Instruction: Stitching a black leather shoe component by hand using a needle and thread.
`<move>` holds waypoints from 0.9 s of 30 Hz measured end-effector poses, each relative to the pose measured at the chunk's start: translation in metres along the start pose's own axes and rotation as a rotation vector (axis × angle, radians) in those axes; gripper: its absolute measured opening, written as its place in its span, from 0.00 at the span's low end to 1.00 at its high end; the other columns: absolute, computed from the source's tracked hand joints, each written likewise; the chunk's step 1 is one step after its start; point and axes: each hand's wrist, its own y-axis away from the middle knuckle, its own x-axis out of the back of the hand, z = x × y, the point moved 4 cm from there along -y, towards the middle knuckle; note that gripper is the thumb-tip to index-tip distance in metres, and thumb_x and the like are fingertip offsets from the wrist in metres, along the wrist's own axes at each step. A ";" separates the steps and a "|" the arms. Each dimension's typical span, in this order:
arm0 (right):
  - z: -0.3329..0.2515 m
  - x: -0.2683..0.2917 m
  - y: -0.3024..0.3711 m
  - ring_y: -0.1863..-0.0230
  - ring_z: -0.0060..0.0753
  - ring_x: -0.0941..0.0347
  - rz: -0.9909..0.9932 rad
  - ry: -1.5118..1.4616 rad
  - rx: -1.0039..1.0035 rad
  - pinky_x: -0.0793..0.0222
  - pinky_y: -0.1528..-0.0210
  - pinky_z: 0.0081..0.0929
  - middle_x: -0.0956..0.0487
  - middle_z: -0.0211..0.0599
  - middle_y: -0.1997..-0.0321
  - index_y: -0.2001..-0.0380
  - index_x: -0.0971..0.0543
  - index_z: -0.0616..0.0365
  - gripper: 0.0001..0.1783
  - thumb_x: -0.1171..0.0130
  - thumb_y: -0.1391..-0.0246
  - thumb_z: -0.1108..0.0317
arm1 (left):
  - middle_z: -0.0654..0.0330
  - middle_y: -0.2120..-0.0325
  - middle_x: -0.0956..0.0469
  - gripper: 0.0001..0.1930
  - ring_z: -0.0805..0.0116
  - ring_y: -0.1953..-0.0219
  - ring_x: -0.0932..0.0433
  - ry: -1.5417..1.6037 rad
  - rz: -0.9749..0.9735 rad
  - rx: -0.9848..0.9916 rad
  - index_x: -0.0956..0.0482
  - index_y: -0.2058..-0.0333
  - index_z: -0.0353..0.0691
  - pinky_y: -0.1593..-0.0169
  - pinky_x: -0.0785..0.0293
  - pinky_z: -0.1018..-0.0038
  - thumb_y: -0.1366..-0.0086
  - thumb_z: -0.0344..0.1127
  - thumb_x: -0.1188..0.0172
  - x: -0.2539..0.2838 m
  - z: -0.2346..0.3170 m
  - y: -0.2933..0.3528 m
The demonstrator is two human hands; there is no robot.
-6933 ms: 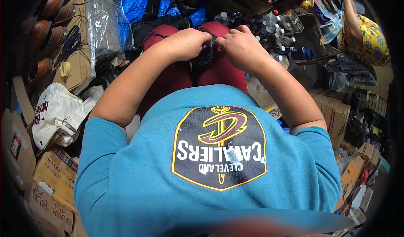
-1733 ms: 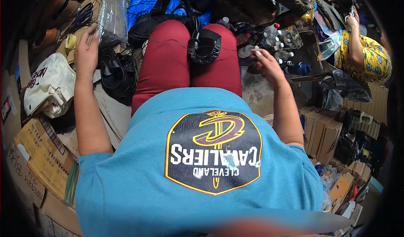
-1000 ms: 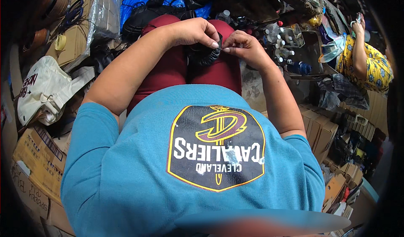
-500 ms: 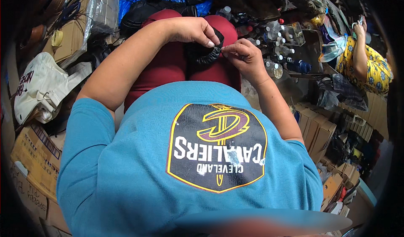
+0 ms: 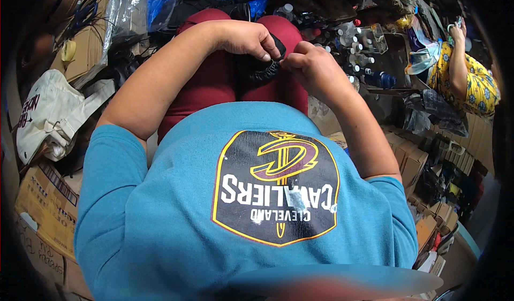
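Near the right hand [image 5: 316, 69], capped bottles [image 5: 348, 35] crowd, contents indistinct.

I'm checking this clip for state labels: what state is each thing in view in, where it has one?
Left hand, thumb and fingers closed on the black piece.
Right hand, fingers drawn together at the piece's edge; what they pinch is too small to tell.
Black piece, edge gathered, partly covered by the left hand.
White bag, crumpled.
Clear bottles, several visibly capped.
Plastic sheet, creased.
Blue tarp, wrinkled, partly covered.
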 end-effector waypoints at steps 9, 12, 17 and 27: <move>0.010 -0.015 -0.021 0.68 0.38 0.25 -0.129 -0.191 -0.073 0.30 0.64 0.31 0.24 0.39 0.70 0.73 0.21 0.58 0.03 0.42 0.54 0.73 | 0.58 0.70 0.19 0.12 0.74 0.63 0.23 -0.119 0.132 0.033 0.21 0.63 0.33 0.56 0.28 0.75 0.50 0.24 0.39 0.005 0.004 -0.008; 0.027 -0.029 -0.014 0.68 0.26 0.27 -0.188 -0.617 -0.345 0.31 0.64 0.28 0.23 0.33 0.69 0.70 0.22 0.60 0.05 0.44 0.47 0.70 | 0.55 0.70 0.20 0.11 0.68 0.64 0.22 -0.103 0.267 0.033 0.22 0.65 0.34 0.59 0.28 0.73 0.50 0.27 0.36 0.006 0.008 -0.004; 0.049 -0.032 -0.001 0.66 0.19 0.31 -0.089 -1.062 -0.489 0.34 0.61 0.24 0.25 0.28 0.69 0.67 0.22 0.62 0.10 0.44 0.43 0.64 | 0.53 0.69 0.22 0.12 0.58 0.65 0.23 -0.485 0.657 0.024 0.23 0.67 0.35 0.60 0.27 0.68 0.50 0.32 0.35 -0.011 0.020 0.042; 0.087 -0.048 0.002 0.68 0.31 0.27 0.696 -1.318 -0.655 0.31 0.59 0.26 0.24 0.38 0.69 0.72 0.25 0.60 0.17 0.48 0.41 0.55 | 0.58 0.67 0.22 0.10 0.65 0.64 0.24 -0.101 1.012 0.043 0.23 0.62 0.37 0.58 0.30 0.71 0.37 0.37 0.47 0.015 0.011 0.097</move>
